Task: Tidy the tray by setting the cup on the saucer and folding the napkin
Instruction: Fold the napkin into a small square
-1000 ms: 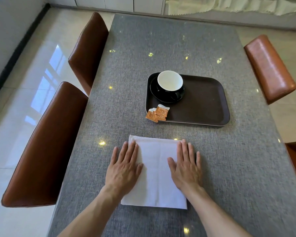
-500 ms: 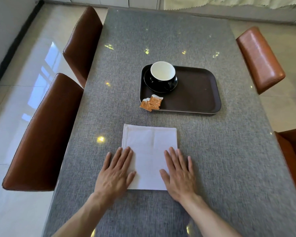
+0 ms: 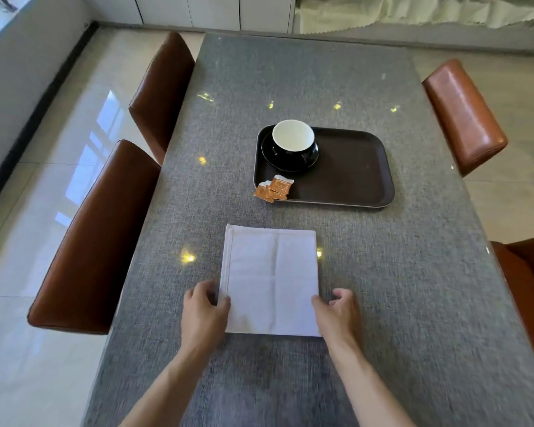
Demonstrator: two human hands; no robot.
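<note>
While I sat at the grey table (image 3: 413, 272), two brown leather chairs (image 3: 96, 241) stood tucked against its left edge, one nearer me and one farther along. My left hand (image 3: 204, 312) was curled at the napkin's near-left edge, thumb on top of the cloth and fingers bent down beside it, pinching that side. Between my hands lay the white napkin (image 3: 272, 278), folded to a flat rectangle on the table, with a hem line along its left side and a faint crease down its middle. Beyond it, well apart from the cloth, a few orange sachets (image 3: 273, 188) lay overlapping at the near-left corner of the dark brown tray (image 3: 352, 171), one poking out over the rim onto the table. Just behind them, in the tray's far-left part, the black cup (image 3: 294, 143) with its white inside sat upright on the black saucer (image 3: 290, 163). My right hand (image 3: 338, 312) mirrored the left at the napkin's near-right edge, thumb lying on the cloth and fingers curled against the table beside it, gripping that side. Farther right, another brown chair (image 3: 464, 115) stood at the table's far-right edge, and a second one (image 3: 527, 297) showed partly at the frame's right border.
</note>
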